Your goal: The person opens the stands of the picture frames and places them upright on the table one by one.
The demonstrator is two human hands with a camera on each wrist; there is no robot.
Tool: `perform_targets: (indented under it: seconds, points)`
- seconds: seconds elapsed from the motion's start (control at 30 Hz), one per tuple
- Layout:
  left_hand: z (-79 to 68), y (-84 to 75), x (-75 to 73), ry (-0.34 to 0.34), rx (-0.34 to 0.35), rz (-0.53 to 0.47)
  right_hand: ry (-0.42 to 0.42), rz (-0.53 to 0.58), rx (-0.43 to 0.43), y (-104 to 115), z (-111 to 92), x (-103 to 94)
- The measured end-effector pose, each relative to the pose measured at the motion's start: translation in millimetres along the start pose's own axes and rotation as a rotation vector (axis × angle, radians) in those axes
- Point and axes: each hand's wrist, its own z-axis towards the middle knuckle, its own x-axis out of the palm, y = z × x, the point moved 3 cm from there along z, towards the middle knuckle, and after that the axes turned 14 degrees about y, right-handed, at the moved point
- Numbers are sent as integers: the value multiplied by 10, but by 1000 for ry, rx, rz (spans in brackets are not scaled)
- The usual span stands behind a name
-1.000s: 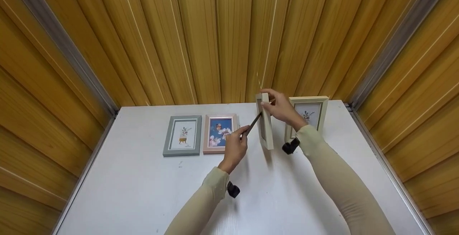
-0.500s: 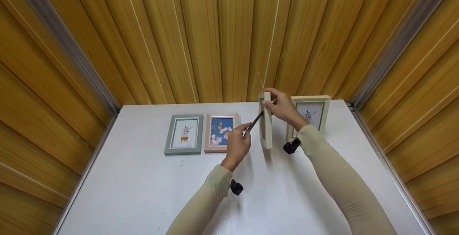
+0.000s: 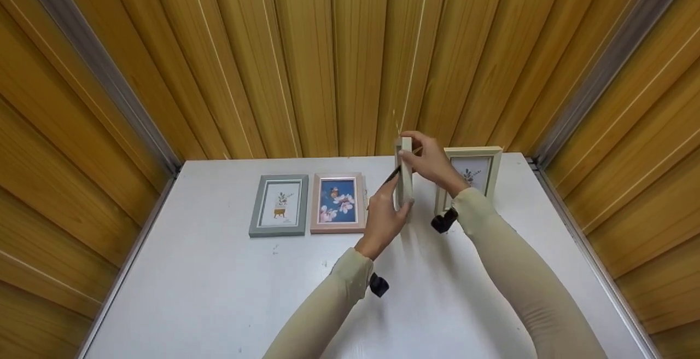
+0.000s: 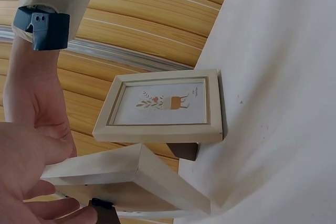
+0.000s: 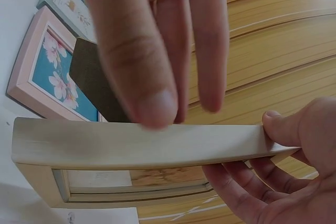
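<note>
My right hand (image 3: 432,162) grips the top end of a cream photo frame (image 3: 406,178), which stands edge-on above the white table. In the right wrist view, its thumb and curled fingers clasp that end from both sides. My left hand (image 3: 383,216) reaches over the near side edge of this frame; its thumb (image 5: 157,106) and straight fingers straddle the edge. Behind the frame sticks out a dark stand leg (image 5: 92,80), beside the left fingers. A second cream frame (image 4: 157,103) with a plant print stands upright on the right, propped on its own leg.
On the white table (image 3: 219,293), a grey-green frame (image 3: 279,206) and a pink frame (image 3: 338,203) with a blue blossom picture lie side by side at the left. A wood-look panel wall (image 3: 355,63) rises behind the table, with more panels on both sides.
My left hand has left its pinch on the stand leg and moved right, its thumb now over the frame's near edge. The right hand keeps its grip on the frame's top.
</note>
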Motion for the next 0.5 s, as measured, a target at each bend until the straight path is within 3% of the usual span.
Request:
perform_targets:
  seconds: [0.27,0.5]
  points:
    - [51,48,116,0,-163,-191,-1,-55,26,39,13,59]
    - [74,69,130,-52,-256,-242,-11,-58,24,25,18,102]
